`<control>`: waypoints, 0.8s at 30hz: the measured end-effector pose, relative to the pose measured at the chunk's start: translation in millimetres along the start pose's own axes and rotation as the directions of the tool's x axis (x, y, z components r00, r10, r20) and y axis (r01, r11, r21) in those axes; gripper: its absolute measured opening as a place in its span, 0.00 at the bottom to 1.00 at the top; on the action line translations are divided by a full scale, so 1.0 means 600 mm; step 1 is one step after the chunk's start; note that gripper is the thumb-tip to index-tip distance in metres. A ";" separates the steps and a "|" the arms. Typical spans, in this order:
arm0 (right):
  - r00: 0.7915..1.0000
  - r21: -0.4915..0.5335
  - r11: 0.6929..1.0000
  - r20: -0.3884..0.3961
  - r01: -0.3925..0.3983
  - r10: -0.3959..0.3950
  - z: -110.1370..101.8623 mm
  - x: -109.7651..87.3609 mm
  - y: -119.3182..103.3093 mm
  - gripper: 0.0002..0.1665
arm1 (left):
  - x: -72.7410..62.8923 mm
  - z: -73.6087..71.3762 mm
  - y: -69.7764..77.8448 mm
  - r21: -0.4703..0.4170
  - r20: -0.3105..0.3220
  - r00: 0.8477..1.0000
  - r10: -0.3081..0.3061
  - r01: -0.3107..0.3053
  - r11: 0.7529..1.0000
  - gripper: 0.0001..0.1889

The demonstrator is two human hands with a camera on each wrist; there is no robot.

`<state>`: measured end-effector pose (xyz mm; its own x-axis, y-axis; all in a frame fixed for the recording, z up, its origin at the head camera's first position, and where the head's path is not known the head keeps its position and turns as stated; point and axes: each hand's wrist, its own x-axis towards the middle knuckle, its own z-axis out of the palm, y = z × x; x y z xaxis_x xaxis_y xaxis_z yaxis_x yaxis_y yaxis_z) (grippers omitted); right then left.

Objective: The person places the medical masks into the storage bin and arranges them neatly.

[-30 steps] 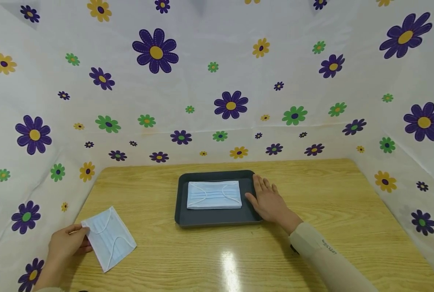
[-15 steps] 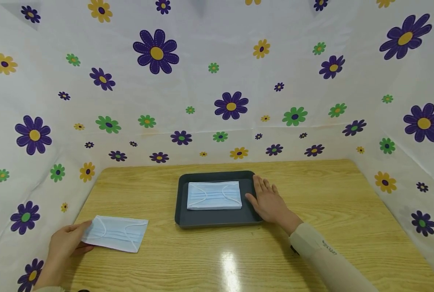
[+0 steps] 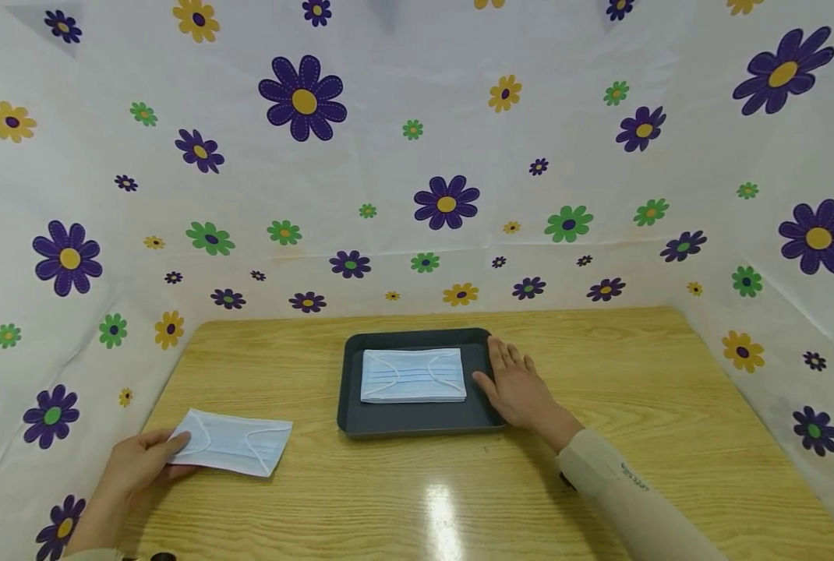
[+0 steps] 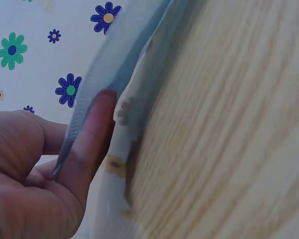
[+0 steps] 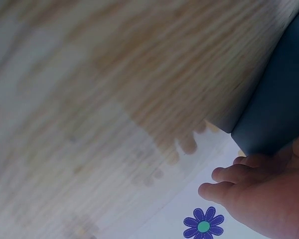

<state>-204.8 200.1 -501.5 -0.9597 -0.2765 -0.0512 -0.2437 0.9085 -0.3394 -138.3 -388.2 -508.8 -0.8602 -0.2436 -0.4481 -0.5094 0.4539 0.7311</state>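
At the left of the head view my left hand (image 3: pixel 136 467) pinches one end of a light blue face mask (image 3: pixel 238 448), thumb on top and fingers beneath. White ear loops lie across its upper face. The left wrist view shows the mask (image 4: pixel 119 55) between thumb and fingers, above the wood. A dark grey tray (image 3: pixel 417 421) lies in the middle, with a neat stack of face masks (image 3: pixel 413 375) inside. Against the tray's right side rests my right hand (image 3: pixel 518 386), its fingers straight. In the right wrist view those fingers (image 5: pixel 229 191) lie along the tray wall (image 5: pixel 274 99).
The wooden table (image 3: pixel 599 467) carries the tray near its back. A white cloth with flowers (image 3: pixel 361 171) stands round the back and both sides. A small dark round object (image 3: pixel 163 556) shows at the bottom edge, near the left wrist.
The mask in my left hand has turned from a steep slant to nearly level, its free end swinging toward the tray. My thumb now shows on top of it. The right hand stays in place.
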 end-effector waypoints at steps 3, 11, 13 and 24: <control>1.000 0.000 1.000 0.000 -0.001 0.001 0.000 0.000 0.000 0.46 | 0.000 0.002 0.007 -0.101 0.038 0.999 0.015 -0.011 0.995 0.39; 1.000 0.002 1.000 -0.001 0.001 -0.001 -0.001 0.000 0.000 0.46 | -0.004 0.015 0.034 -0.370 0.062 0.998 0.001 0.022 0.929 0.38; 1.000 0.001 1.000 0.000 0.002 -0.002 -0.001 0.000 0.000 0.46 | -0.006 0.016 0.039 -0.440 0.077 0.997 0.006 0.029 0.897 0.35; 1.000 0.000 1.000 -0.001 0.009 -0.009 -0.002 -0.001 -0.002 0.45 | -0.014 0.032 0.060 -0.635 0.097 0.987 0.128 -0.038 0.772 0.09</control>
<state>-204.4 199.8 -499.7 -0.9575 -0.2845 -0.0468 -0.2526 0.9060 -0.3398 -149.3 -353.1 -488.5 -0.9119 -0.0993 -0.3982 -0.3763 -0.1846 0.9079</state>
